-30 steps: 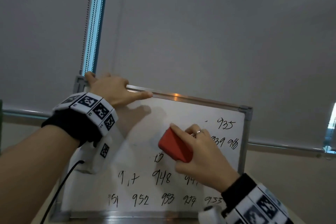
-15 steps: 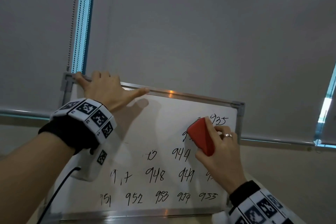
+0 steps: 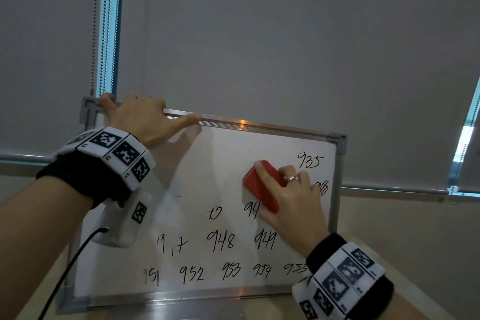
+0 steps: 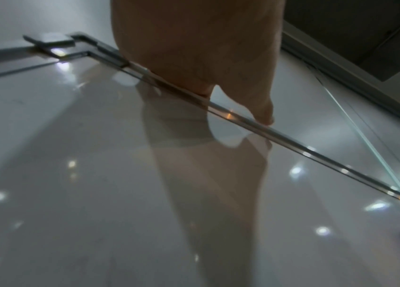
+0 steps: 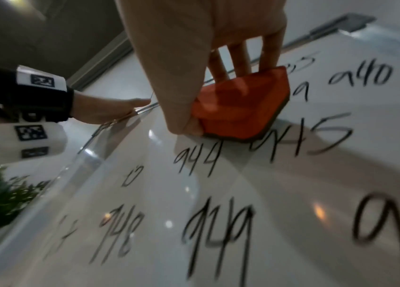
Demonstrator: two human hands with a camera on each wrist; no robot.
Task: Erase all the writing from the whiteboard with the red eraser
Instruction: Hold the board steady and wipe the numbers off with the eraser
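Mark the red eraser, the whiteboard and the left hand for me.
red eraser [image 3: 261, 186]: head view, on its red back.
whiteboard [image 3: 220, 163]: head view, on wiped white surface.
left hand [image 3: 141, 118]: head view, on its back, at the top frame.

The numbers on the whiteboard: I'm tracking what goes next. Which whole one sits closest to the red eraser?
The 944, just below the red eraser held by the right hand; 948 and 949 sit a row lower.

Glossy whiteboard [image 3: 228, 179] with brushed metal frame [image 3: 259, 126]; matt red eraser [image 3: 262, 187].
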